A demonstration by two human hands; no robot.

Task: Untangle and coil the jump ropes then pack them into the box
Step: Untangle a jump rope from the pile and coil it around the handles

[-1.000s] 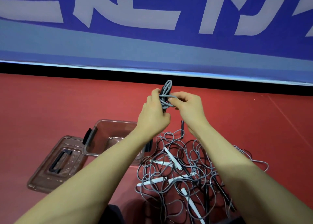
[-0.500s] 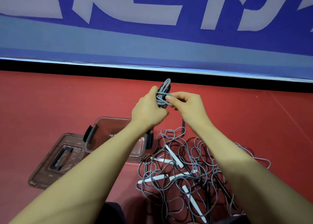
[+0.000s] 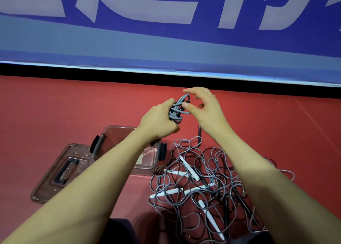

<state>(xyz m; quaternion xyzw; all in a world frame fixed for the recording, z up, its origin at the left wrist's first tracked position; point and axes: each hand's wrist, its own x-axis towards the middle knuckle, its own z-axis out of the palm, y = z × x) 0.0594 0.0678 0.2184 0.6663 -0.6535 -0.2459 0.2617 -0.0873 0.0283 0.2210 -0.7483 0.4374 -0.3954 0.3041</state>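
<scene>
The left hand point(image 3: 158, 121) is raised above the red floor point(image 3: 55, 105), its fingers curled round a coiled bundle of grey rope point(image 3: 178, 109), which it grips with the loops standing up past the knuckles; the right hand point(image 3: 204, 109) hovers just beside the bundle with its fingers spread and loosely bent, holding nothing, its thumb tip touching or nearly touching the outer wrap, and I cannot tell which. Below the hands, toward the near edge of the floor, lies a tangled heap of ropes point(image 3: 208, 181), grey and black cords looped over one another; several white handles point(image 3: 190, 168) and a few black ones are caught among them; one black handle point(image 3: 199, 133) sticks up at the far side of the heap. Just left of the heap stands the clear brownish box point(image 3: 118, 131), open, with black clips on its sides, partly hidden by the left forearm; what lies in it is hard to make out. The box's lid point(image 3: 51, 179) lies flat on the floor against the box's left side, a dark grip set in its middle. At the far edge of the floor a black strip runs under a blue banner point(image 3: 166, 46) with large pale lettering.
</scene>
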